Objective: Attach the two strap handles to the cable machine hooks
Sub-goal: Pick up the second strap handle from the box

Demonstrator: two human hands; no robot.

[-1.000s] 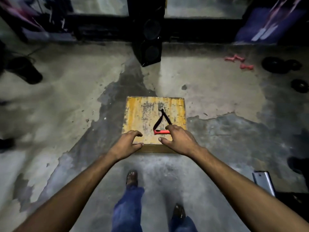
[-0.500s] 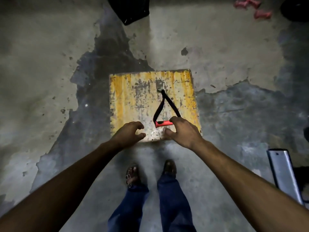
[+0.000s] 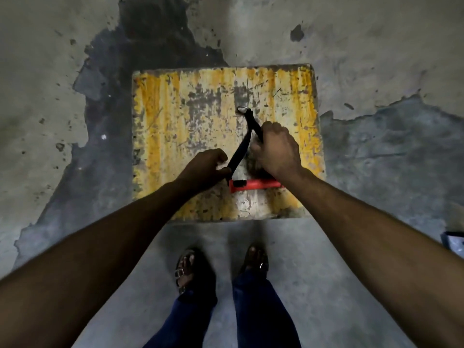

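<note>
A strap handle [image 3: 242, 149] of black webbing with a red tubular grip and a small metal ring [image 3: 242, 109] at its apex lies on a worn, yellow-painted square block [image 3: 175, 121] that stands on the stained concrete floor [image 3: 75, 71]. The left hand [image 3: 204, 169] has its fingers [image 3: 221, 156] pinched on the left run of webbing, just above the grip's left end. The right hand [image 3: 276, 149] is clenched around the right run of webbing, below the ring; the red grip shows just beneath its wrist. Two sandalled feet [image 3: 190, 267] stand on the floor near the block's front edge.
</note>
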